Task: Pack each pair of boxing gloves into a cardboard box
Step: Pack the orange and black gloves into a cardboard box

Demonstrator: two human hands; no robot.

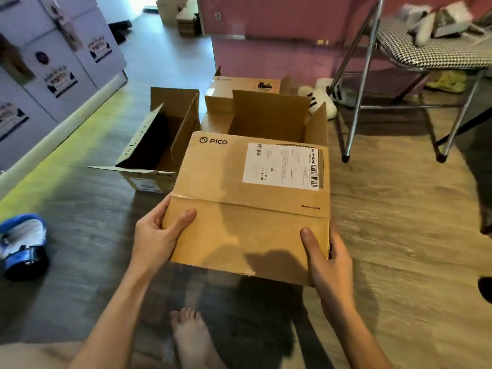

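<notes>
Two hands: both are gripping the near end of one cardboard box (247,209), one at each corner.
Cardboard box: sitting closed on the wooden floor (386,222) straight ahead of the person, PICO print and a white shipping label (282,166) facing up; its near flap is sloping down toward the person.
Left hand (157,235): clasping the near-left corner, thumb lying flat across the flap's top, fingers wrapping round the left edge and mostly hidden; forearm is reaching in from the lower left.
Right hand (330,257): clasping the near-right corner, thumb pressing on top, fingers curling down the right side; forearm is rising from the lower right.
Open boxes: one small open carton (157,155) is standing just left of the held box; a larger one (266,115) is standing directly behind it, flaps up.
Boxing glove (24,243): one blue-and-white glove is lying on the floor far left, well apart from both hands.
Bare foot (191,334): resting on the floor between the forearms.
Folding chair (426,51): standing at upper right.
</notes>
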